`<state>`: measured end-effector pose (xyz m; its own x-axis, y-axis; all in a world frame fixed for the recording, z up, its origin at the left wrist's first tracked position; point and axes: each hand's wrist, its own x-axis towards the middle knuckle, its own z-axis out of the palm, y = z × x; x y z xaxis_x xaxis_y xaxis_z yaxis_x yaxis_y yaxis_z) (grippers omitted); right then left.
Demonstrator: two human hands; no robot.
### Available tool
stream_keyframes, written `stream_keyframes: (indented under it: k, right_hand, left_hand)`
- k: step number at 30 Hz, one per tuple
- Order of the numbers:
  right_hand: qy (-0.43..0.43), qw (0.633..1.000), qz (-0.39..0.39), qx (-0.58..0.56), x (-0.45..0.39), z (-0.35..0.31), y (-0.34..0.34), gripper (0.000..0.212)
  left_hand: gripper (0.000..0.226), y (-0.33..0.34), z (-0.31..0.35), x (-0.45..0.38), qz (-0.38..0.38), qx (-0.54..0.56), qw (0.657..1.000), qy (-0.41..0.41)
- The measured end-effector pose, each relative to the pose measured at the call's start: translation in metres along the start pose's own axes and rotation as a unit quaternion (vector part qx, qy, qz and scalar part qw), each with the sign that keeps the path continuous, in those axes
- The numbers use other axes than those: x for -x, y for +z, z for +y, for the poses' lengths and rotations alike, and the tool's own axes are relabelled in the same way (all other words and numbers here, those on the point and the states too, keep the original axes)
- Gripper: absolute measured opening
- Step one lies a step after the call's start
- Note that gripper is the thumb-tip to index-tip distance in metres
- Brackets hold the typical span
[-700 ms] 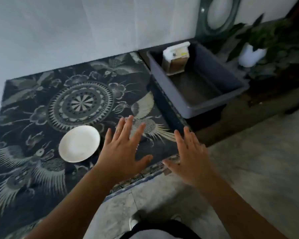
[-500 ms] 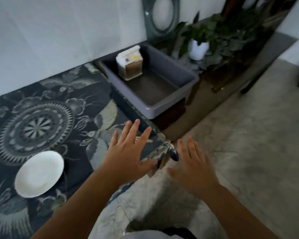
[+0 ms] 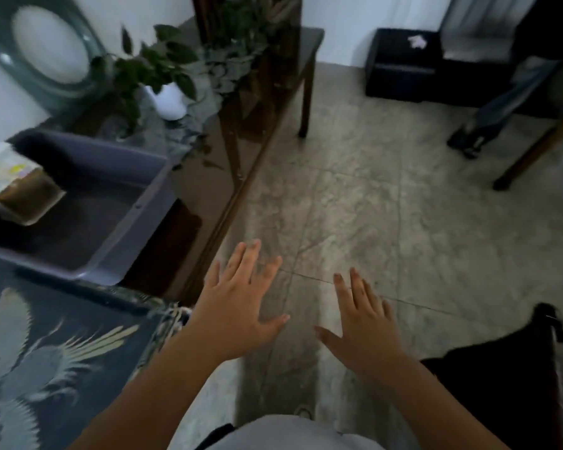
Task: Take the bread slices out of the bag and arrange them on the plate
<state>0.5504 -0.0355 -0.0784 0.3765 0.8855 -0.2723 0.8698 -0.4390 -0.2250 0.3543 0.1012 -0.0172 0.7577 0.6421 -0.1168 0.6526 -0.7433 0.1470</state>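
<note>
Head view: potted plant (image 3: pixel 169 92) beyond tub (image 3: pixel 137 203).

the bread bag (image 3: pixel 17 183), white-topped with a yellow spot and brown loaf showing through, stands tilted in the far left corner of a grey tub (image 3: pixel 137 206)

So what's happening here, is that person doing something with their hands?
Nothing is being handled yet. The left hand and right hand are both open and empty, spread palm-down over the grey tiled floor, beside the dark patterned tablecloth. A bag of bread with a white top sits untouched in the grey plastic tub to the left. No plate is in view, so taking out the slices has not begun.
</note>
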Motion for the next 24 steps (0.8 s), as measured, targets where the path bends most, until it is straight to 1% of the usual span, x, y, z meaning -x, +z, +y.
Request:
stream_keyframes:
  k: [5,10,16,24]
  right_hand:
    - [0.041,0.999,-0.008,-0.026,0.000,0.037,-0.004,0.103]
    - [0.063,0.997,-0.013,-0.043,-0.020,0.051,-0.011,0.102]
    - [0.069,0.997,-0.016,-0.038,-0.071,0.052,-0.023,0.100]
    - [0.101,0.994,0.004,-0.036,-0.162,0.049,-0.053,0.101]
  left_hand:
    - [0.091,0.010,0.030,-0.046,-0.016,-0.020,0.999,0.032]
    - [0.091,0.013,0.038,-0.085,-0.016,-0.037,0.998,0.055]
    - [0.091,0.013,0.028,-0.143,-0.009,-0.016,0.996,0.082]
    - [0.091,-0.004,-0.012,-0.230,-0.016,-0.026,0.993,0.111]
